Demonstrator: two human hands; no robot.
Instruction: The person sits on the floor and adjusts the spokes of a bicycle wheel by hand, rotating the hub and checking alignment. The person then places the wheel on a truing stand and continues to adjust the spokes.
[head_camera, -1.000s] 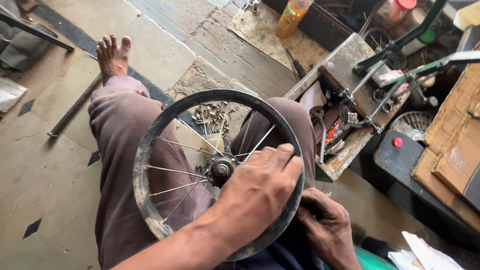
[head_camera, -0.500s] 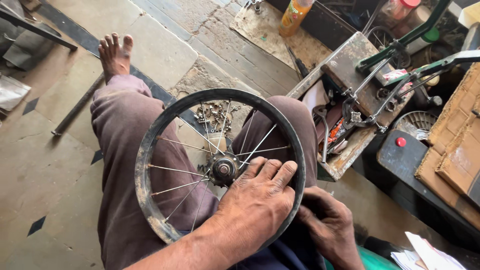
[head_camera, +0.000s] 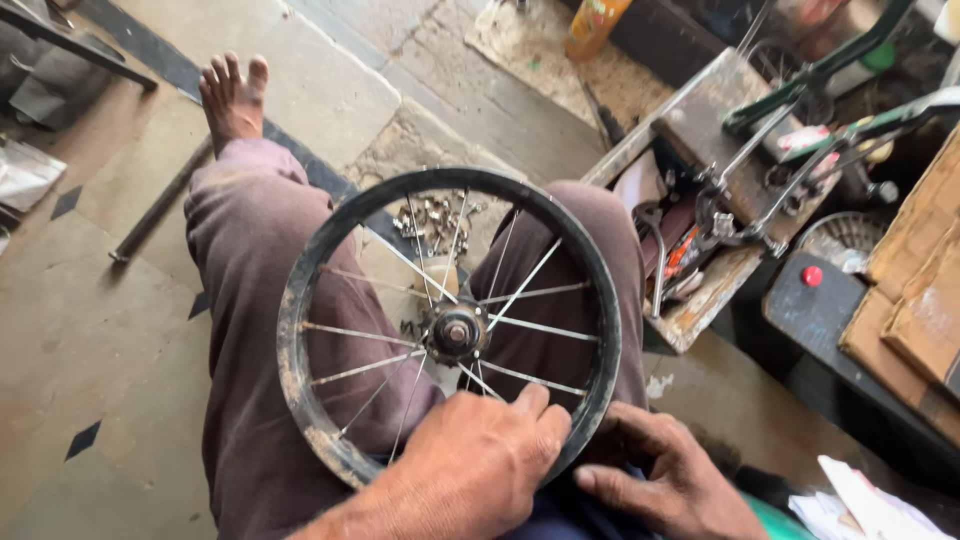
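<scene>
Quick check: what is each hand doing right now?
Left hand: closed over the near rim of the small spoked bicycle wheel.
Right hand: fingers bent against the wheel's rim; grip cannot be told.

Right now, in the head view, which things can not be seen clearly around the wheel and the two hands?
- Near arc of the wheel rim: hidden under the left hand.
- Right hand: its wrist is cut off by the bottom edge, and what the fingers press cannot be told.
- Small metal parts on the floor: too small to identify, and crossed by the spokes.
</scene>
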